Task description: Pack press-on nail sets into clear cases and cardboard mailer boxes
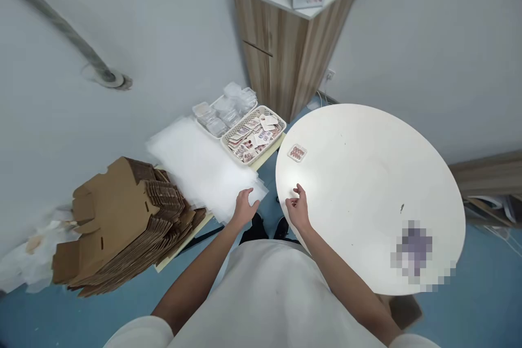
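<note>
My left hand [244,208] is held with its fingers apart and slightly curved, and nothing shows in it. It is over the near corner of a stack of white translucent sheets or bags [204,166]; whether it touches them I cannot tell. My right hand [299,210] is at the left edge of the white round table [367,174], its fingers bent but apart, with no object visible between them. Beyond it on the tabletop lies a small clear flat pack [297,153] holding rows of reddish pieces.
A white basket [253,159] of printed cards stands beside another basket [220,135] with clear plastic packs. Flattened cardboard boxes [118,217] are piled at left. A wood-grain cabinet [277,38] fills the corner. A pixelated purple patch [416,250] covers part of the table.
</note>
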The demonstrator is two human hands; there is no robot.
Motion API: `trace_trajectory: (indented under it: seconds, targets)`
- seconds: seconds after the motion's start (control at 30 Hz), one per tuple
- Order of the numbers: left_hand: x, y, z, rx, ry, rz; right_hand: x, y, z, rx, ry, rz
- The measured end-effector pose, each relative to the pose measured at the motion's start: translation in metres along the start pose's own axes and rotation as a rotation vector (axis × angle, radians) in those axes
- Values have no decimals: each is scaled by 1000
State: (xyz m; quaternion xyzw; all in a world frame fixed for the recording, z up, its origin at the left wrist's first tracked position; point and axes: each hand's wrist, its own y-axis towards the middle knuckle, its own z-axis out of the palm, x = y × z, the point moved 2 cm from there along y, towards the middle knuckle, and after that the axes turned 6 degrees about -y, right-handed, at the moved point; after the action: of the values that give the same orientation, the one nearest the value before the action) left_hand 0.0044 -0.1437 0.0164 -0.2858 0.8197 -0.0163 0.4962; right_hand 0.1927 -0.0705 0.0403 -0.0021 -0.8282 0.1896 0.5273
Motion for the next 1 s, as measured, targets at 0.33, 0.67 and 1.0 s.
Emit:
trace_trajectory:
  seconds: [0.33,0.67,1.0]
  targets:
    - [41,-22,-59,-147,-140,-55,31,4,102,348,-262,-251]
    - [50,-3,-77,-184,-230,-25,50,17,149,463,-526,-381]
    - [46,49,-68,-272,-471,-269,76,79,198,629,-399,-289]
